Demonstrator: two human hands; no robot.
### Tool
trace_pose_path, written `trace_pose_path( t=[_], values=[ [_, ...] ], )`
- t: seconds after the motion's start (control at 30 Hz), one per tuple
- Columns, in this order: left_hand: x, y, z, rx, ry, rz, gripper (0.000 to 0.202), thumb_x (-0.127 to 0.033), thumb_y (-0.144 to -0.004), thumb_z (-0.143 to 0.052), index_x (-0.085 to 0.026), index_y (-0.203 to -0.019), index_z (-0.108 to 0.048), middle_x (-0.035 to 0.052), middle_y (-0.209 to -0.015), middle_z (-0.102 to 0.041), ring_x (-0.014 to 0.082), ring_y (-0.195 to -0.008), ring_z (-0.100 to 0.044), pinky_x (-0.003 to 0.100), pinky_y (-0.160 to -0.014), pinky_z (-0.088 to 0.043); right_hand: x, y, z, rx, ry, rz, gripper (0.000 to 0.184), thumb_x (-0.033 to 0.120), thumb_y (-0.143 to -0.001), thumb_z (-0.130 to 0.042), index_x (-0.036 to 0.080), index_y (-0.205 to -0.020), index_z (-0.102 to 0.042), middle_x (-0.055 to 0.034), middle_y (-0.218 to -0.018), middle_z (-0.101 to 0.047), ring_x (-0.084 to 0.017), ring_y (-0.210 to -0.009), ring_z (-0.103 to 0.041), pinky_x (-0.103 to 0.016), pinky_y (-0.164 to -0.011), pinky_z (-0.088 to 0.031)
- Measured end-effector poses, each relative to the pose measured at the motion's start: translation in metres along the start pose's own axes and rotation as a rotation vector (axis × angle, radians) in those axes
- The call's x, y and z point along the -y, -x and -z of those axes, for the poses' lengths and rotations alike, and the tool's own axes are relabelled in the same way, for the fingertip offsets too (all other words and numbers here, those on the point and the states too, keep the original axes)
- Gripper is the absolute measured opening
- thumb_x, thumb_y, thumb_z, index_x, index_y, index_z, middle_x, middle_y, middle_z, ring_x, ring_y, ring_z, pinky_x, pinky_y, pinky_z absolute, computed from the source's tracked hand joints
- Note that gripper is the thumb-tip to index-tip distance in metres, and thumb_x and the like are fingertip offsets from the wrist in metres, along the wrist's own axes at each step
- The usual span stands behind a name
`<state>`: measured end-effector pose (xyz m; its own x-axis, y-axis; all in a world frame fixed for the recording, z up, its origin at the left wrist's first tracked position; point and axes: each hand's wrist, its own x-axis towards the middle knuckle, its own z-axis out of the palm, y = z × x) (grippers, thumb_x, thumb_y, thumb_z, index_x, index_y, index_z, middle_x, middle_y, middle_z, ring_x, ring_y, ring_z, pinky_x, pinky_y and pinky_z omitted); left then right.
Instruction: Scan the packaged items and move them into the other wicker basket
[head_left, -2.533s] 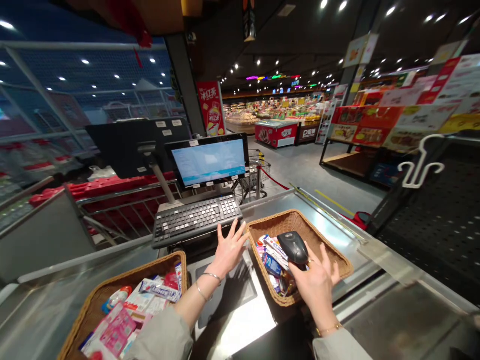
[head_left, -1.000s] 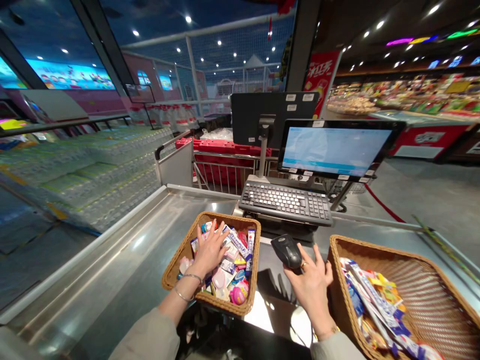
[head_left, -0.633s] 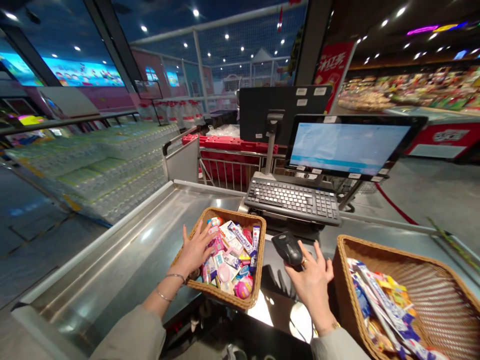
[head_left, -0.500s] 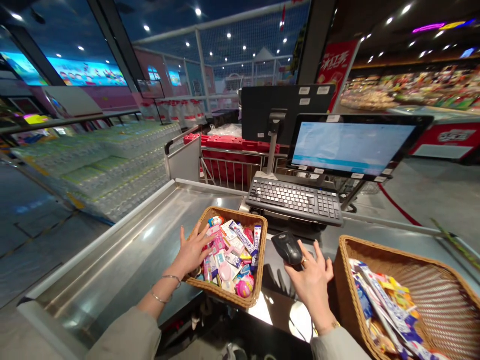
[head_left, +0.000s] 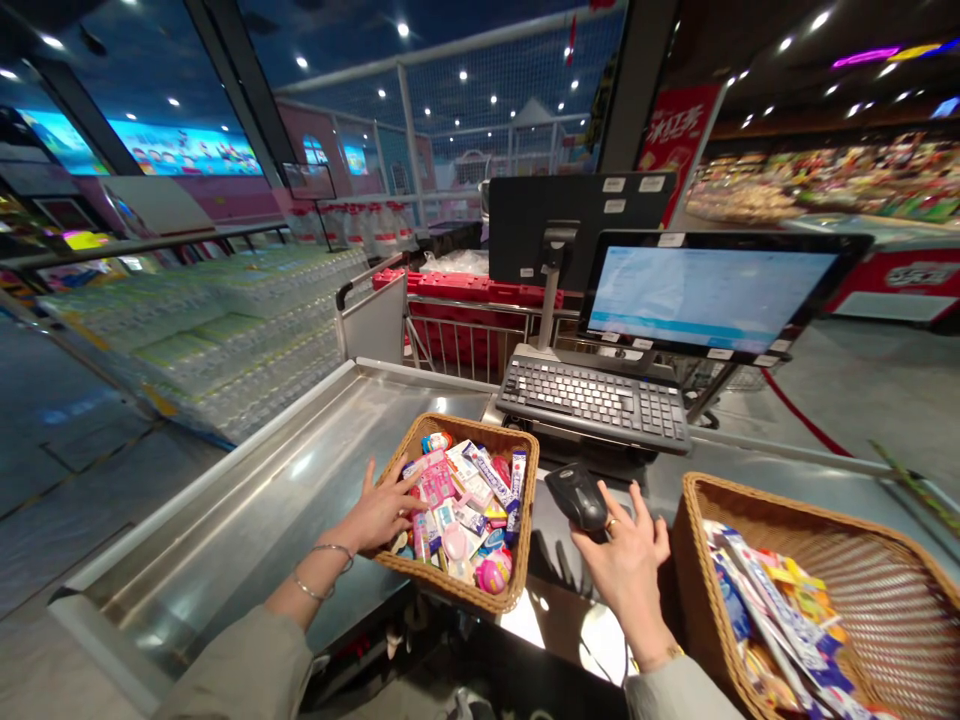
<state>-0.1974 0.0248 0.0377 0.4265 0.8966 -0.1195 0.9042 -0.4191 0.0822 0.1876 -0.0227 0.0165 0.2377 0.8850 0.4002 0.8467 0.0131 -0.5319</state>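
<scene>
My left hand [head_left: 377, 512] rests on the near left rim of a wicker basket [head_left: 517, 590] full of small colourful snack packets [head_left: 457, 500]; its fingers are spread over the rim and touch the packets. My right hand [head_left: 626, 555] holds a black handheld barcode scanner [head_left: 576, 494] upright between the two baskets, some fingers stretched out above it. A second wicker basket [head_left: 697, 500] with long candy packets [head_left: 772, 620] stands at the right.
A steel checkout counter [head_left: 262, 500] runs to the left. Behind the baskets sit a keyboard [head_left: 596, 400] and a lit till screen [head_left: 712, 298], with a second dark monitor [head_left: 555, 215] behind. Red shopping baskets [head_left: 465, 290] and stacked water bottles [head_left: 225, 340] lie beyond.
My left hand has slid from the packets in the middle of the left basket out to its near left rim. The right hand keeps the scanner in place. The view has turned left.
</scene>
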Motion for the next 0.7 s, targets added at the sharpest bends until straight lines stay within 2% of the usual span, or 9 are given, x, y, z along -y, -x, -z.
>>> trace_pose_path(
  t=[0.1, 0.23, 0.4, 0.6, 0.7],
  values=[
    [0.004, -0.005, 0.000, 0.036, -0.012, -0.023, 0.037, -0.019, -0.077, -0.072, -0.044, -0.104, -0.075, -0.0005, -0.154, -0.049, 0.0381, -0.153, -0.016, 0.078, -0.106, 0.016, -0.001, 0.001, 0.000, -0.008, -0.006, -0.001, 0.026, 0.042, -0.075, -0.055, 0.026, -0.082, -0.075, -0.0049, -0.130, -0.069, -0.037, -0.144, -0.032, -0.065, -0.113, -0.013],
    [0.008, -0.012, -0.005, 0.020, -0.019, -0.013, 0.026, -0.018, -0.077, -0.071, -0.037, -0.095, -0.076, 0.0000, -0.151, -0.053, 0.0363, -0.152, -0.020, 0.076, -0.107, 0.018, -0.004, 0.002, 0.001, -0.020, 0.000, 0.004, 0.027, 0.042, -0.076, -0.055, 0.025, -0.081, -0.074, -0.0063, -0.129, -0.069, -0.037, -0.143, -0.033, -0.065, -0.112, -0.013],
    [0.014, -0.019, -0.014, -0.037, 0.015, 0.042, 0.012, -0.032, -0.083, -0.069, -0.032, -0.093, -0.075, 0.0003, -0.151, -0.053, 0.0355, -0.152, -0.021, 0.074, -0.108, 0.019, -0.006, 0.003, 0.003, -0.020, 0.000, -0.008, 0.027, 0.044, -0.075, -0.055, 0.025, -0.079, -0.074, -0.0066, -0.128, -0.069, -0.037, -0.142, -0.032, -0.065, -0.112, -0.012],
    [0.011, -0.027, -0.028, -0.192, 0.053, 0.177, 0.023, -0.046, -0.091, -0.059, -0.033, -0.103, -0.075, 0.0049, -0.150, -0.053, 0.0388, -0.151, -0.024, 0.080, -0.107, 0.014, -0.004, 0.003, 0.003, -0.022, -0.012, -0.031, 0.025, 0.043, -0.074, -0.056, 0.025, -0.073, -0.073, -0.0053, -0.128, -0.069, -0.037, -0.142, -0.034, -0.065, -0.114, -0.011],
    [0.005, -0.029, -0.034, -0.259, 0.049, 0.210, 0.030, -0.049, -0.095, -0.052, -0.036, -0.111, -0.074, 0.0049, -0.148, -0.056, 0.0387, -0.150, -0.027, 0.079, -0.109, 0.012, -0.004, 0.003, 0.001, -0.023, -0.013, -0.032, 0.024, 0.043, -0.074, -0.056, 0.026, -0.073, -0.073, -0.0048, -0.128, -0.070, -0.037, -0.142, -0.034, -0.065, -0.114, -0.012]
  ],
)
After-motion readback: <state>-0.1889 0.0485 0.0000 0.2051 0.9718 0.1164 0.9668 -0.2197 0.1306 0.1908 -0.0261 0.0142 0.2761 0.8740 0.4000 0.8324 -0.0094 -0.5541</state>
